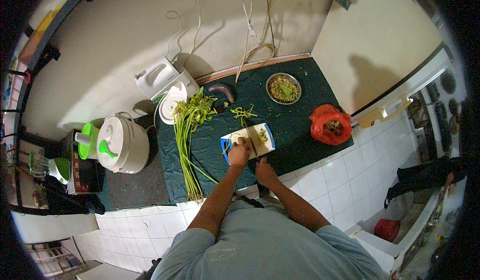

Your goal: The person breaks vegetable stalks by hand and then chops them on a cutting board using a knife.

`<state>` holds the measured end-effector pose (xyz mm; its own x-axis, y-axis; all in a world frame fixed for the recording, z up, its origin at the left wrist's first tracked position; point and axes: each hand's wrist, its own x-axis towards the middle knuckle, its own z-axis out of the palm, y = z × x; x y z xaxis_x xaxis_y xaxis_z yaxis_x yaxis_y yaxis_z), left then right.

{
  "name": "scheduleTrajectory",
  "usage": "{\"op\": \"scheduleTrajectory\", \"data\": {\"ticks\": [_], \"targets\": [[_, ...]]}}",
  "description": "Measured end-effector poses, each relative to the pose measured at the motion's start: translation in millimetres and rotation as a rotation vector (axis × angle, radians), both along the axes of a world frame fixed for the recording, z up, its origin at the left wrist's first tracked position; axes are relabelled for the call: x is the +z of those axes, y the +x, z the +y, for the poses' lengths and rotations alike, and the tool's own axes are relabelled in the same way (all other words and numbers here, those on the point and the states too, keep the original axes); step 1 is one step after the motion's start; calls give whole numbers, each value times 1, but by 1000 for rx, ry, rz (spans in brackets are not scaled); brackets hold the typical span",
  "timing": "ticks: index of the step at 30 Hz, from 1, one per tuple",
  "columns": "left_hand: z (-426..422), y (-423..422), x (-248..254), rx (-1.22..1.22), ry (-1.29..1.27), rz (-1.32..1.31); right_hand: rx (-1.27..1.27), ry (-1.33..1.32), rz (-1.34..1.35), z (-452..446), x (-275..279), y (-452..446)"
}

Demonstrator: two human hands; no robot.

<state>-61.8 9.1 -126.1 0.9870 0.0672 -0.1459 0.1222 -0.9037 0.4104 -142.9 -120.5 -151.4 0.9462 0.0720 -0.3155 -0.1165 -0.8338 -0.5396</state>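
Note:
A white cutting board with blue ends (pixel 270 135) lies near the front of the cloth-covered table. My left hand (pixel 239 153) is closed over green stems on its left part; most of what the fingers cover is hidden. In my right hand (pixel 266 173) is the handle of a knife (pixel 253 147), its blade lying across the board beside my left fingers. Chopped greens (pixel 261 136) are on the board, right of the blade. Behind the board sit some loose green pieces (pixel 243 113). A long bunch of leafy green stalks (pixel 184 145) stretches along the table to the left.
A metal bowl of chopped vegetables (pixel 283 88) stands at the back right. Near the right edge is a red plastic bag (pixel 330 125). An eggplant (pixel 223 91) and a white mixer (pixel 162 80) are at the back. Farther left stands a white rice cooker (pixel 123 142).

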Motion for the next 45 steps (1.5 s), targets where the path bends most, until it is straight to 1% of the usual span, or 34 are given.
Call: {"op": "scheduleTrajectory", "data": {"ticks": [2,4,7,9,10,13,14,16,18,19,21,22,23,25,26,27,29,32,34,35,37,39,40,42,43,44,45], "targets": [[2,-1,-1,-45,-30,-59,41,-31,24,0,12,-4],[1,2,0,-40,-19,-37,81,-55,42,2,8,-1],[2,2,-2,-50,-6,-4,-21,-12,-18,3,4,11],[2,5,-4,-59,-5,3,-47,116,43,-3,1,16],[2,6,-6,-58,-14,26,-48,118,44,-3,-3,10],[1,9,-9,-37,-9,56,70,-14,-53,1,2,-5],[-1,11,-9,-19,4,61,-32,34,2,1,6,-3],[0,15,-2,-26,-14,73,-128,78,53,-5,25,13],[2,9,-2,-33,-26,103,64,50,23,-12,35,24],[2,11,-5,-35,-19,84,62,50,23,-14,33,24],[2,13,-8,-38,-14,63,136,93,9,-16,25,26],[2,13,-8,-31,-15,80,136,91,10,-13,7,17],[1,13,-8,-22,-16,95,116,54,-51,-9,-20,2],[0,11,-2,-4,-31,94,100,15,-110,-4,-20,-6],[-1,11,1,10,-42,91,41,38,-61,-4,-21,-6],[0,13,-1,12,-42,91,-19,62,-12,-3,-11,-3],[2,12,-10,-16,-58,85,-12,88,46,-6,17,15],[1,11,0,-27,-49,74,19,90,91,-6,25,20],[1,13,-10,-6,-41,71,50,64,83,-2,18,8],[1,14,-18,13,-33,73,43,32,20,2,13,-5],[1,12,-22,18,-48,73,37,0,-43,5,24,-8],[3,11,-19,22,-59,71,-33,138,129,4,35,6],[4,8,-16,10,-69,67,-32,138,129,2,30,11],[5,7,-10,1,-80,55,59,46,53,-3,17,22],[6,4,-10,-2,-79,39,60,45,49,-4,11,22],[7,0,-11,-6,-77,28,165,14,-108,-6,4,18],[7,-3,-11,-4,-79,27,219,-1,-186,-4,2,11]]}}
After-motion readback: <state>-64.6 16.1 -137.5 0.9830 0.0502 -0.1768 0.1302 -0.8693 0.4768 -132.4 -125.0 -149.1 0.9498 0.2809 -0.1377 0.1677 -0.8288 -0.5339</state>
